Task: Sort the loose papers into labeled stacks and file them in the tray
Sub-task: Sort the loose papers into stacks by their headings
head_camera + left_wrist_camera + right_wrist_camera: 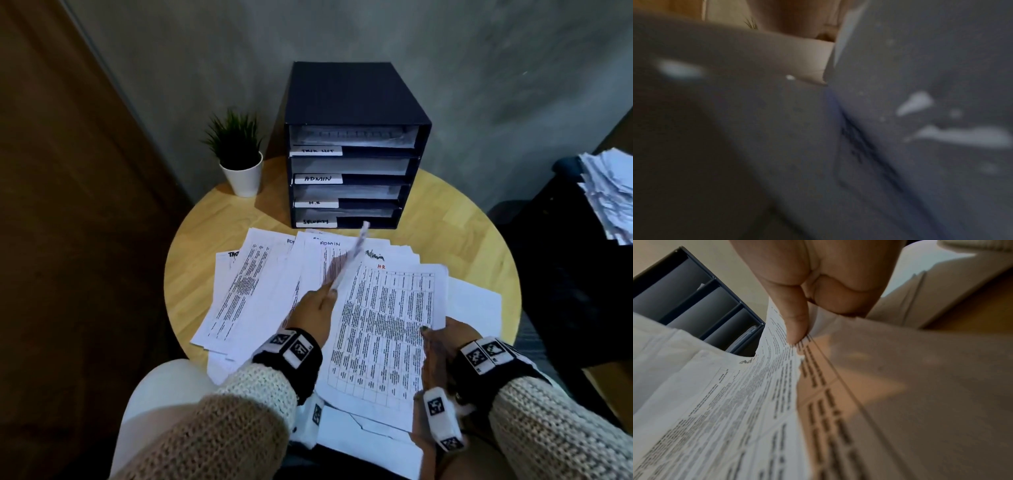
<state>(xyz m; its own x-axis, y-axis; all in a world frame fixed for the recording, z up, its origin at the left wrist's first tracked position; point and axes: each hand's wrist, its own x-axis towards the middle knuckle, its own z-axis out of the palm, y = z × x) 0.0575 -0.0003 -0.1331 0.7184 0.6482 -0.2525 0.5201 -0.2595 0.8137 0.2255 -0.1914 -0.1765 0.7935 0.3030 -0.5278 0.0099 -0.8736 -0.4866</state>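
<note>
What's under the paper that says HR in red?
The HR sheet lies on top of more white papers that stick out at its right and bottom edges. One underneath shows "Admin" at its top. The right hand grips its edge. What else those covered papers say stays hidden.

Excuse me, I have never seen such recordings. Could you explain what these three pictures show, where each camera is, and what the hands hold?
There is no machine: a person sorts papers with bare hands. The large picture comes from a camera on the head, looking down at a round table. On it stand a dark filing tray with labelled shelves and a small potted plant, with loose papers spread in front. The other two pictures come from cameras on the wrists. The left hand pinches a lifted sheet; its wrist picture is blurred. The right hand grips a printed table page.
</note>
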